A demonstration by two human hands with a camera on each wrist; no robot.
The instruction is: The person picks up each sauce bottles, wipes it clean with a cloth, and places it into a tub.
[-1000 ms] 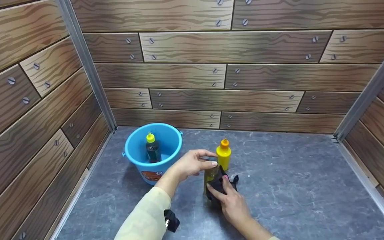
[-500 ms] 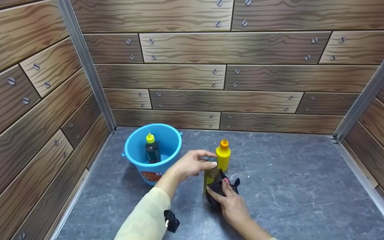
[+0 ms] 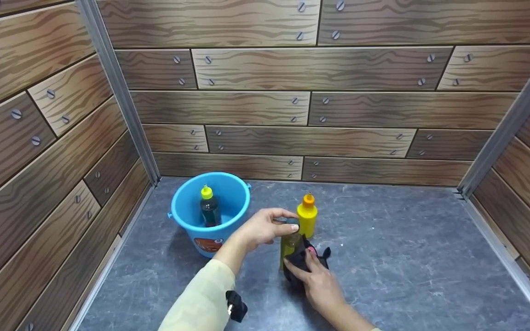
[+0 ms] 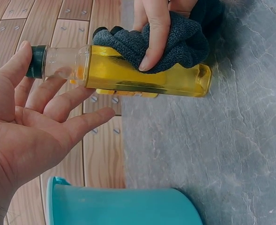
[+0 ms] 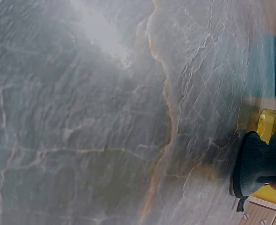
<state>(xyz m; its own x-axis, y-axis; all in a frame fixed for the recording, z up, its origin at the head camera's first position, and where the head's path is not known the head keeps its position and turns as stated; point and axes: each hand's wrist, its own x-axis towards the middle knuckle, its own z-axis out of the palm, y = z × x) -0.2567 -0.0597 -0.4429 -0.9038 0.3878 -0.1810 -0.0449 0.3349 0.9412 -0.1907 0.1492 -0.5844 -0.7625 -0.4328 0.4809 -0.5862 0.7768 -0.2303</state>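
Observation:
A clear bottle of yellow liquid [image 4: 128, 77] with a dark green cap [image 4: 36, 62] stands upright on the grey tabletop. My left hand [image 3: 261, 227] pinches it at the cap between thumb and fingers, its other fingers spread behind the neck. With my right hand [image 3: 324, 287] I hold a dark cloth [image 4: 189, 44] against the side of the bottle, one finger pressing down along it. The right wrist view catches only the cloth [image 5: 257, 164] and part of the bottle at its right edge.
Just behind the bottle stands a yellow squeeze bottle [image 3: 307, 220] with an orange cap. To the left is a blue bucket [image 3: 180, 202] with a dark bottle [image 3: 210, 211], yellow-capped, inside. Wood-patterned walls [image 3: 246, 108] enclose the back and sides.
The cloth and my right fingers have shifted slightly against the bottle. My left hand stays at the cap, and the head view has tilted up a touch.

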